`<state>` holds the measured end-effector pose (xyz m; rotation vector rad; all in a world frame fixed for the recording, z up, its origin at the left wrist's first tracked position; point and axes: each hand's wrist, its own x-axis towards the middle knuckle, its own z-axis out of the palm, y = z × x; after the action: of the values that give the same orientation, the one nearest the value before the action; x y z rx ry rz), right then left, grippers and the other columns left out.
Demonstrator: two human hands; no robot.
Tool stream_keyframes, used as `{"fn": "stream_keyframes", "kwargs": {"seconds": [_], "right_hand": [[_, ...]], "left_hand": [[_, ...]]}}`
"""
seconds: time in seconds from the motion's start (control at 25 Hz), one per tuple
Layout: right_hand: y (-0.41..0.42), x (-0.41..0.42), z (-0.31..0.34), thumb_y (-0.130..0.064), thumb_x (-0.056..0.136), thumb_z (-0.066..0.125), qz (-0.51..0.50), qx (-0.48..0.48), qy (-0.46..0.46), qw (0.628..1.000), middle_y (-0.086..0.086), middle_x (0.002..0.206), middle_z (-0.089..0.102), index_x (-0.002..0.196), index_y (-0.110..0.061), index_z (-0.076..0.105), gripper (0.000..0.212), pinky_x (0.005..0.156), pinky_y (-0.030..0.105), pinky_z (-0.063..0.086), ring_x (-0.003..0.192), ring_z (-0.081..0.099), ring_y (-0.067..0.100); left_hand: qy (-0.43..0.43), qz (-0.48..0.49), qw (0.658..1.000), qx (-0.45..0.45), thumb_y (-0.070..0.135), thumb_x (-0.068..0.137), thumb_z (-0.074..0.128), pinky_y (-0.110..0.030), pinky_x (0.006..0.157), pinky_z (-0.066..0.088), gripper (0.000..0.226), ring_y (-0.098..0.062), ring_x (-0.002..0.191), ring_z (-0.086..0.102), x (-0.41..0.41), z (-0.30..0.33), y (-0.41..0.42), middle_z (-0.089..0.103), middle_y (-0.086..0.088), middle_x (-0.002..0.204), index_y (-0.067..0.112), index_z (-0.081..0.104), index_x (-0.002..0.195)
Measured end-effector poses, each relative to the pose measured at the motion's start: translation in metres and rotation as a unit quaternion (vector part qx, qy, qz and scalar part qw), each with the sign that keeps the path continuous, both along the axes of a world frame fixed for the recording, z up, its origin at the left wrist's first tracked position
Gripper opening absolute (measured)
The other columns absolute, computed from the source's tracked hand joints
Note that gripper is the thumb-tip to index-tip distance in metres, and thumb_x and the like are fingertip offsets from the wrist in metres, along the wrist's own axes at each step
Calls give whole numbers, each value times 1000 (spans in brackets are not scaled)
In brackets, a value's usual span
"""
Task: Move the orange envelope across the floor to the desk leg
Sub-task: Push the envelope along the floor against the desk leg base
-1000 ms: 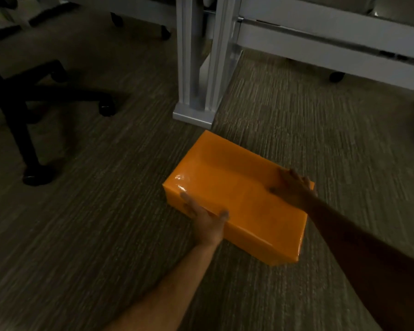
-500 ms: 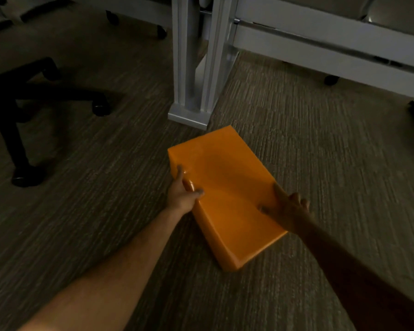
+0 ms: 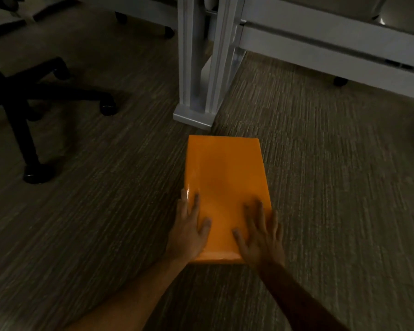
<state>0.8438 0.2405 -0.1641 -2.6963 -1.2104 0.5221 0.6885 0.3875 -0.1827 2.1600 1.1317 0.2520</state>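
The orange envelope (image 3: 225, 177), thick and glossy like a wrapped parcel, lies flat on the carpet with its long side pointing at the white desk leg (image 3: 196, 68). A narrow strip of carpet separates its far edge from the leg's foot (image 3: 191, 118). My left hand (image 3: 189, 228) rests flat on the near left corner, fingers spread over the top and side. My right hand (image 3: 261, 232) presses flat on the near right corner, fingers apart. Neither hand curls around the envelope.
A black office chair base (image 3: 34, 101) with castors stands at the left. White desk rails (image 3: 332, 44) run along the back right, with small castors (image 3: 339, 81) under them. Grey striped carpet (image 3: 344, 187) covers the floor around.
The envelope has turned from lying diagonally to pointing straight at the desk leg. Both hands have shifted from its sides to its near end, palms flat on top.
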Motion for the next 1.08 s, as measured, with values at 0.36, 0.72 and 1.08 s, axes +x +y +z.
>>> {"fn": "stream_keyframes", "kwargs": {"seconds": [0.36, 0.72, 1.08], "right_hand": [[0, 18, -7, -105, 55, 37, 141, -58, -5, 988, -10, 162, -33, 152, -42, -21, 129, 108, 81, 4, 143, -39, 31], [49, 38, -9, -104, 57, 34, 45, -13, -22, 999, -14, 161, -33, 150, -45, -23, 124, 109, 77, 12, 146, -34, 30], [127, 120, -24, -108, 52, 25, 1, 20, -53, 998, -12, 163, -26, 146, -54, -25, 119, 110, 74, 9, 148, -29, 31]], "left_hand": [[-6, -34, 999, 10, 78, 85, 23, -58, 109, 25, 80, -28, 149, -5, 6, -7, 17, -37, 15, 155, 50, -17, 148], [21, -114, 993, 13, 72, 88, 34, -58, 107, 31, 78, -28, 148, 3, 66, -11, 98, -40, 21, 151, 58, -19, 143], [-7, -110, 988, 104, 67, 88, 43, -46, 111, 22, 73, -20, 148, 8, 163, -16, 185, -1, 10, 164, 38, 22, 152]]}}
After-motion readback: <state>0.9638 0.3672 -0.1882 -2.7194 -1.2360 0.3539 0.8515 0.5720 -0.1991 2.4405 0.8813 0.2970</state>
